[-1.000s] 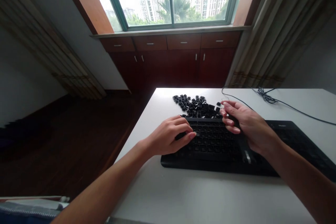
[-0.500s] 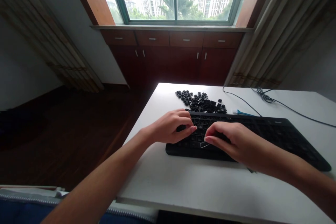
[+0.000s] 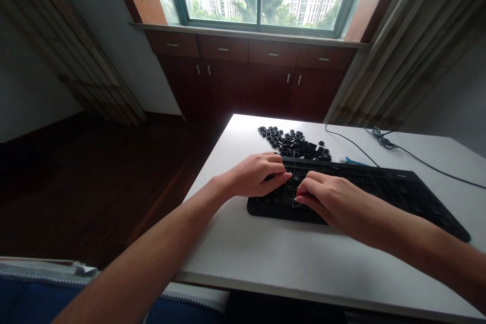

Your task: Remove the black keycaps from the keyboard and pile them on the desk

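Note:
A black keyboard point(image 3: 410, 190) lies on the white table, and many of its key positions on the left side look bare of keycaps. Over its left end, my left hand point(image 3: 264, 174) is closed, thumb and forefinger meeting just above the keys; anything between them is hidden. My right hand point(image 3: 326, 192) pinches a thin bent wire point(image 3: 297, 204) that pokes out past the fingertips over the front rows. Behind the keyboard, a heap of loose black keycaps point(image 3: 292, 143) is spread out.
A small blue-handled brush point(image 3: 353, 161) sits behind the keyboard. The dark cable point(image 3: 383, 140) is partly bundled at the back right. The white table's point(image 3: 266, 263) left edge drops to a dark floor. Beyond stand red-brown cabinets point(image 3: 266, 81) under a window.
The view has shifted and tilted slightly. My left hand has moved a little to the right along the keyboard. My right hand still pinches the wire, its fingers drawn closer together.

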{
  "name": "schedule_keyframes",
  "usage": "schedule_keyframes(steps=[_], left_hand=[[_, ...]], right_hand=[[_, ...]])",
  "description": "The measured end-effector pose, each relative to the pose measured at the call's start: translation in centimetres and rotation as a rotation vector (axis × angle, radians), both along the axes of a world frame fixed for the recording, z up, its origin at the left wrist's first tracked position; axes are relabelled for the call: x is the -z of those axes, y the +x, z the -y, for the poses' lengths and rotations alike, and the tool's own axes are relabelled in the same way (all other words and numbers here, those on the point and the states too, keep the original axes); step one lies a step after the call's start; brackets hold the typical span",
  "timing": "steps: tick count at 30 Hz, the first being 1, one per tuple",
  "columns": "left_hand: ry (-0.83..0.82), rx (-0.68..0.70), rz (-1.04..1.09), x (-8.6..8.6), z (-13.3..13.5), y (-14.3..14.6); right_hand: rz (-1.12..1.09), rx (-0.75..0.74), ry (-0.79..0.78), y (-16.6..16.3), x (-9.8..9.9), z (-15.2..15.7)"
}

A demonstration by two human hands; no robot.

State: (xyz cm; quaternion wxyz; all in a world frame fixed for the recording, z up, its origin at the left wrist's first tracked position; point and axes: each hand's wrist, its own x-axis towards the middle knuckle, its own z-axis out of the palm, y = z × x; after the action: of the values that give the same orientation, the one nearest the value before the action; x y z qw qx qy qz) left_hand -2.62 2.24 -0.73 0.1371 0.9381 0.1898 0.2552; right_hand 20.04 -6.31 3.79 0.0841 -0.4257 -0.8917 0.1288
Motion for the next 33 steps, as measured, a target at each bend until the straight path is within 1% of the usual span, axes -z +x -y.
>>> schedule_keyframes(steps=[3, 9, 11, 13, 18, 20, 22, 28, 33], left_hand=[[0.005, 0.001, -0.005, 0.0, 0.0, 0.0], [0.014, 0.001, -0.009, 0.1, 0.0, 0.0], [0.015, 0.0, -0.011, 0.1, 0.0, 0.0], [0.019, 0.003, -0.009, 0.2, 0.0, 0.0], [0.032, 0.018, -0.002, 0.1, -0.1, 0.0], [0.032, 0.017, -0.006, 0.0, -0.1, 0.0], [0.027, 0.013, -0.009, 0.0, -0.1, 0.0], [0.023, 0.009, 0.002, 0.2, -0.1, 0.0], [0.02, 0.011, 0.009, 0.2, -0.1, 0.1]], right_hand=[[0.09, -0.025, 0.045, -0.5, -0.4, -0.2], [0.21, -0.152, 0.204, -1.5, -0.9, 0.1], [0.233, -0.176, 0.227, -1.6, -0.9, 0.1], [0.234, -0.189, 0.196, -1.5, -1.1, -0.3], [0.207, -0.189, -0.018, -1.3, -1.8, -1.8], [0.198, -0.167, -0.064, -1.2, -1.9, -2.1], [0.194, -0.136, -0.062, -1.1, -1.7, -2.0], [0.136, -0.065, 0.038, -0.9, -0.3, -0.4], [0.072, -0.002, 0.024, -0.9, 0.3, 0.7]])
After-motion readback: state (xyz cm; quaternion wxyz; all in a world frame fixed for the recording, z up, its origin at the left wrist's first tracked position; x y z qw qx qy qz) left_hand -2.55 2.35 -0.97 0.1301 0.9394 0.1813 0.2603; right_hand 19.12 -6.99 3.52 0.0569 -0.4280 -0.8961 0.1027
